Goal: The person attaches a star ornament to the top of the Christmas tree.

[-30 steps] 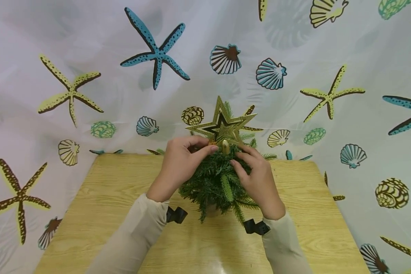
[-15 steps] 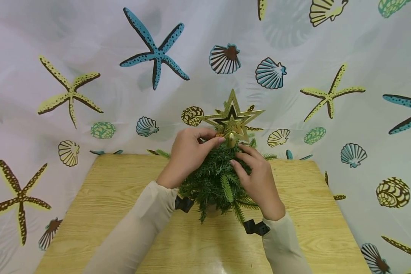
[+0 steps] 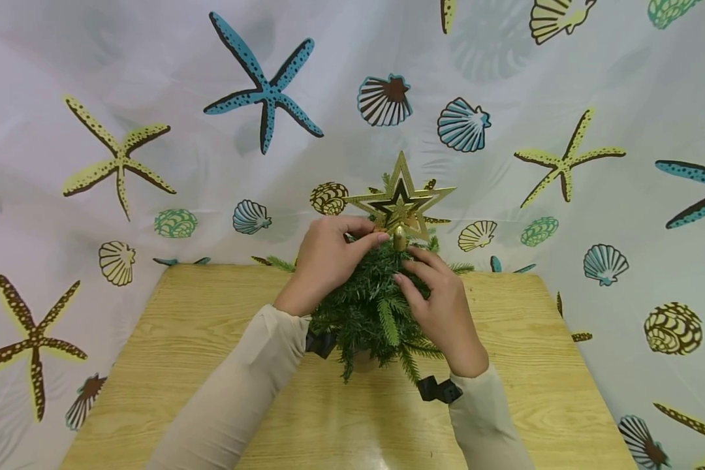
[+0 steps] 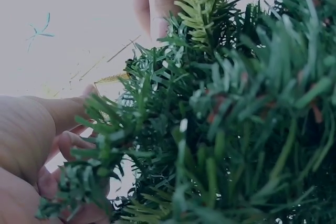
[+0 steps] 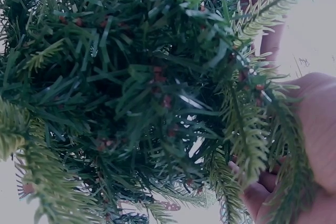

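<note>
1. One gold star topper point(image 3: 401, 207) stands upright at the top of one small artificial Christmas tree point(image 3: 361, 303), with one gold socket point(image 3: 400, 239) at its lower middle; whether the tree's tip is inside the socket cannot be told
2. Two bare hands work here, the left grip point(image 3: 326, 254) and the right grip point(image 3: 443, 300), one on either side of the treetop
3. The left grip is bent inward over the branches, its thumb and fingers pinching the star's lower left part, just beside the socket
4. The right grip is tilted up toward the treetop, fingers curved and thumb below them, the tips against the needles just under the socket; whether they close on a stem cannot be told
5. Two beige sleeves, left sleeve point(image 3: 241, 391) and right sleeve point(image 3: 484, 418), reach in from below, and two black wrist mounts point(image 3: 440, 390) show by the cuffs
6. One wooden tabletop point(image 3: 211, 339) carries the tree, and behind it hangs a white sheet point(image 3: 341, 39) printed with shells and starfish, among them one whole blue starfish point(image 3: 270, 94)
7. In both wrist views dense green needles stand in front of much of the fingers, and in the left one only a gold edge of the star shows
</note>
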A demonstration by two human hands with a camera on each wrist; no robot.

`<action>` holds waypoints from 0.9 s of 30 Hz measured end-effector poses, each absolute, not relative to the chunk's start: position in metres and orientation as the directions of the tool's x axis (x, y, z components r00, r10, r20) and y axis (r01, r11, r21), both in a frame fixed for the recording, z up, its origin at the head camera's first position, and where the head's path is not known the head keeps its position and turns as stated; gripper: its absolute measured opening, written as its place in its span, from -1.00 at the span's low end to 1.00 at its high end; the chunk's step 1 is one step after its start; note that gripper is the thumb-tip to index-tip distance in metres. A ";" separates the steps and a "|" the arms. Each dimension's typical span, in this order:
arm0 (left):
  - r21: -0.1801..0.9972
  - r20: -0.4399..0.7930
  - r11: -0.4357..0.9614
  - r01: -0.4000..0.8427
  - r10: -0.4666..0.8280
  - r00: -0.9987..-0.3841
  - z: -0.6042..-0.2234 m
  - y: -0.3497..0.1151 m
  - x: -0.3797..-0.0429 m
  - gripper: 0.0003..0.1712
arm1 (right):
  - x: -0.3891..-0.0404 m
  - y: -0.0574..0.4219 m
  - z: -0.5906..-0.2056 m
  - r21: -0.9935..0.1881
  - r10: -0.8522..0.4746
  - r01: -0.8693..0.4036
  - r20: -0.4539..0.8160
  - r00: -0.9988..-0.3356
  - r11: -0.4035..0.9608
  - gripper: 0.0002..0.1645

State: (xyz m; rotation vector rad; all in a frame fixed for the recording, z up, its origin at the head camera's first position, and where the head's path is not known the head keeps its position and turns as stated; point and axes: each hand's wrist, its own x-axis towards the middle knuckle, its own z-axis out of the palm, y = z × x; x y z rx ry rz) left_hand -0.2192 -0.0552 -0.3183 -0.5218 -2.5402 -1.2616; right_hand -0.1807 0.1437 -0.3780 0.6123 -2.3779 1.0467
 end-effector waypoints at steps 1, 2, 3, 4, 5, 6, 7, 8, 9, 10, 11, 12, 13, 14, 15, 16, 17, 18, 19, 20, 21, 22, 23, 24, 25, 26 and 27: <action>0.707 0.383 0.563 0.429 0.205 -0.901 -0.319 -0.055 -0.219 -0.80 | -0.181 0.144 -0.378 -0.556 -0.208 -0.565 0.575 -0.791 0.610 -0.70; 0.701 0.386 0.568 0.432 0.207 -0.899 -0.319 -0.055 -0.219 -0.79 | -0.181 0.144 -0.378 -0.556 -0.208 -0.565 0.576 -0.791 0.610 -0.70; 0.696 0.388 0.572 0.434 0.210 -0.898 -0.320 -0.055 -0.220 -0.79 | -0.181 0.144 -0.378 -0.557 -0.208 -0.565 0.575 -0.791 0.609 -0.70; 0.691 0.389 0.576 0.436 0.212 -0.896 -0.320 -0.055 -0.220 -0.79 | -0.181 0.144 -0.378 -0.557 -0.209 -0.566 0.575 -0.791 0.608 -0.70; 0.686 0.391 0.581 0.438 0.213 -0.895 -0.321 -0.055 -0.220 -0.79 | -0.181 0.144 -0.378 -0.558 -0.211 -0.566 0.574 -0.791 0.607 -0.70; 0.682 0.391 0.586 0.437 0.213 -0.895 -0.321 -0.055 -0.220 -0.78 | -0.180 0.144 -0.378 -0.558 -0.212 -0.567 0.573 -0.791 0.606 -0.70; 0.678 0.391 0.591 0.436 0.212 -0.896 -0.322 -0.055 -0.219 -0.78 | -0.180 0.143 -0.378 -0.558 -0.214 -0.567 0.573 -0.792 0.606 -0.70; 0.672 0.392 0.598 0.436 0.212 -0.895 -0.322 -0.055 -0.219 -0.77 | -0.180 0.143 -0.378 -0.558 -0.214 -0.568 0.572 -0.792 0.605 -0.70; 0.668 0.393 0.604 0.436 0.212 -0.895 -0.322 -0.055 -0.219 -0.77 | -0.180 0.143 -0.378 -0.558 -0.215 -0.568 0.572 -0.791 0.605 -0.70; 0.662 0.394 0.610 0.436 0.213 -0.894 -0.322 -0.055 -0.219 -0.77 | -0.180 0.143 -0.377 -0.558 -0.214 -0.567 0.572 -0.792 0.605 -0.70; 0.653 0.396 0.619 0.437 0.213 -0.893 -0.322 -0.055 -0.219 -0.76 | -0.180 0.143 -0.377 -0.559 -0.212 -0.566 0.572 -0.792 0.605 -0.70; 0.642 0.400 0.627 0.442 0.218 -0.890 -0.323 -0.055 -0.220 -0.76 | -0.180 0.143 -0.377 -0.559 -0.211 -0.566 0.572 -0.792 0.606 -0.70; 0.630 0.404 0.636 0.446 0.222 -0.887 -0.323 -0.055 -0.220 -0.76 | -0.181 0.143 -0.377 -0.560 -0.210 -0.564 0.572 -0.793 0.606 -0.70; 0.615 0.410 0.647 0.451 0.227 -0.884 -0.323 -0.055 -0.221 -0.75 | -0.181 0.143 -0.377 -0.562 -0.208 -0.563 0.571 -0.794 0.606 -0.70; 0.601 0.416 0.656 0.457 0.231 -0.880 -0.323 -0.055 -0.221 -0.75 | -0.181 0.143 -0.377 -0.563 -0.207 -0.562 0.570 -0.795 0.606 -0.69; 0.587 0.421 0.665 0.461 0.235 -0.876 -0.323 -0.055 -0.222 -0.74 | -0.181 0.143 -0.377 -0.564 -0.207 -0.561 0.569 -0.796 0.606 -0.69; 0.576 0.425 0.672 0.465 0.240 -0.873 -0.323 -0.055 -0.222 -0.74 | -0.181 0.143 -0.377 -0.565 -0.207 -0.560 0.567 -0.797 0.606 -0.69; 0.568 0.426 0.678 0.467 0.243 -0.871 -0.323 -0.056 -0.222 -0.74 | -0.181 0.143 -0.377 -0.566 -0.207 -0.558 0.566 -0.798 0.607 -0.69; 0.563 0.426 0.683 0.466 0.244 -0.871 -0.322 -0.056 -0.222 -0.73 | -0.181 0.143 -0.377 -0.566 -0.207 -0.557 0.564 -0.799 0.607 -0.69; 0.558 0.424 0.686 0.467 0.248 -0.871 -0.322 -0.056 -0.222 -0.73 | -0.181 0.143 -0.377 -0.566 -0.207 -0.557 0.564 -0.799 0.608 -0.69; 0.554 0.420 0.690 0.465 0.251 -0.872 -0.322 -0.056 -0.221 -0.73 | -0.181 0.143 -0.377 -0.567 -0.207 -0.557 0.564 -0.800 0.607 -0.69; 0.552 0.414 0.693 0.464 0.256 -0.873 -0.322 -0.055 -0.221 -0.73 | -0.181 0.143 -0.377 -0.567 -0.206 -0.557 0.564 -0.799 0.607 -0.69; 0.549 0.410 0.695 0.464 0.260 -0.874 -0.322 -0.055 -0.220 -0.74 | -0.180 0.143 -0.377 -0.567 -0.206 -0.557 0.565 -0.799 0.606 -0.69; 0.545 0.408 0.699 0.463 0.262 -0.875 -0.322 -0.055 -0.220 -0.74 | -0.180 0.143 -0.377 -0.568 -0.205 -0.558 0.566 -0.798 0.605 -0.69; 0.541 0.407 0.702 0.463 0.264 -0.874 -0.323 -0.055 -0.220 -0.74 | -0.180 0.143 -0.377 -0.568 -0.205 -0.560 0.568 -0.797 0.604 -0.69; 0.538 0.407 0.704 0.464 0.265 -0.874 -0.323 -0.055 -0.220 -0.74 | -0.180 0.143 -0.377 -0.568 -0.204 -0.562 0.570 -0.796 0.602 -0.69; 0.535 0.409 0.706 0.465 0.265 -0.873 -0.324 -0.054 -0.220 -0.74 | -0.180 0.144 -0.377 -0.567 -0.203 -0.563 0.573 -0.794 0.601 -0.69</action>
